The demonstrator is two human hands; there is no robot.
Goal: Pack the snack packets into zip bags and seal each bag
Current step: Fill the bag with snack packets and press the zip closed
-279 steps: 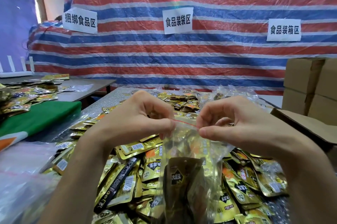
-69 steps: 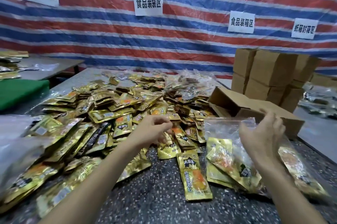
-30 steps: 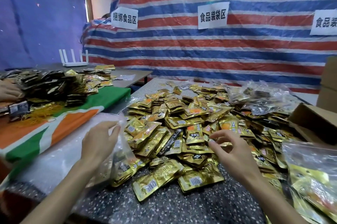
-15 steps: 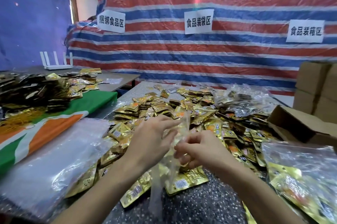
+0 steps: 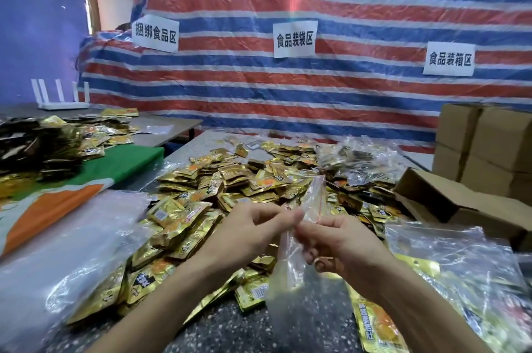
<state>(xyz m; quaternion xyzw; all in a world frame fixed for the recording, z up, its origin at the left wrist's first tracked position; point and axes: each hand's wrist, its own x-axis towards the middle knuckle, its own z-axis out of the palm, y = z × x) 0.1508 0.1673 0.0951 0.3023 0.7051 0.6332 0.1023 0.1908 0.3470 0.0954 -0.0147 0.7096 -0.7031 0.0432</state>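
An empty clear zip bag with a red seal line hangs between my hands above the speckled table. My left hand pinches its top edge from the left. My right hand pinches the same edge from the right, fingers curled. A wide heap of gold snack packets covers the table beyond my hands. A filled zip bag lies at the right. A stack of empty clear bags lies at the left.
An open cardboard box sits at the right, with stacked cartons behind it. Filled clear bags pile at the far right of the heap. A green and orange cloth with dark packets lies at the left. A striped tarp with paper signs hangs behind.
My left hand took an empty bag from the left stack and brought it to the middle. Both hands now pinch its top edge, slightly higher than half a second ago.
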